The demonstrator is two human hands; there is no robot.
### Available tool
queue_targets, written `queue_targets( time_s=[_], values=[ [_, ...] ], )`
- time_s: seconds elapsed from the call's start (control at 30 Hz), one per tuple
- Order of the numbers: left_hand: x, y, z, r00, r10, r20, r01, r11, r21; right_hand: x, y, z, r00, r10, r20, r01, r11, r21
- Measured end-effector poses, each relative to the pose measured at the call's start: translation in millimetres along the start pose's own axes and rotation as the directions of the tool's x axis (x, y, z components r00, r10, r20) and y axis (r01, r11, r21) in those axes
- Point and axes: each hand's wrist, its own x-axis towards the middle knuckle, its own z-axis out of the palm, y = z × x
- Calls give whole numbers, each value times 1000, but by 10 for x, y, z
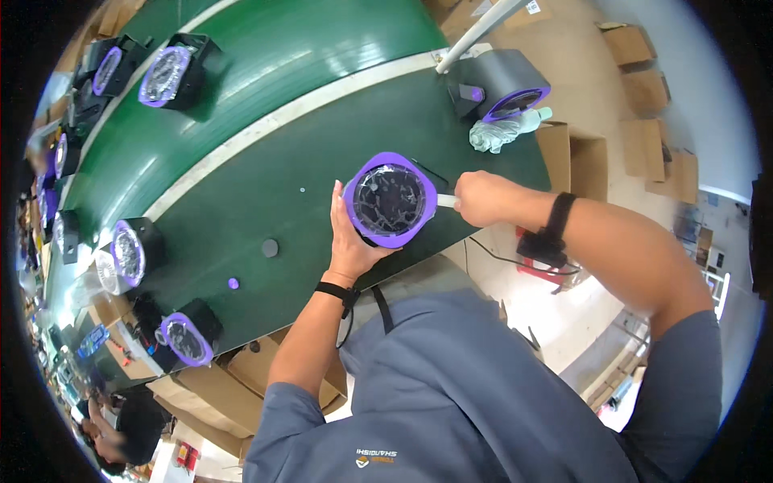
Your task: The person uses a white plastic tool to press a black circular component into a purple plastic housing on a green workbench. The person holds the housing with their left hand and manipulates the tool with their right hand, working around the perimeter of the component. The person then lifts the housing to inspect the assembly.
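A box-shaped speaker (390, 201) with a purple rim sits on the dark green bench (217, 209) in front of me. Wrinkled clear film covers its round black face. My left hand (352, 241) grips its left and near side, with the fingers along the edge and the thumb below. At the right, my right hand (481, 199) is closed around a short white strip or handle (446, 200), whose tip meets the purple rim. Most of that white piece is hidden in the fist, so its kind is unclear. Both wrists wear black bands.
A black knob (270, 248) and a small purple cap (233, 283) lie on the bench. Another speaker (515, 84) stands far right, beside a crumpled pale green cloth (495, 134) and a white post (479, 36). More speakers (167, 75) stand along the green conveyor (322, 40). Cardboard boxes (217, 398) are below.
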Motion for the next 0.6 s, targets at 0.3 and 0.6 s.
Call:
queue_targets(
  time_s=[0.3,0.6],
  values=[
    [-32,-84,265,996,-66,-58,63,996,-56,14,-87,-226,986,59,155,-56,998,-22],
    [12,-88,174,993,-77,-85,66,991,-117,141,438,-4,962,-262,73,240,945,220]
  ],
)
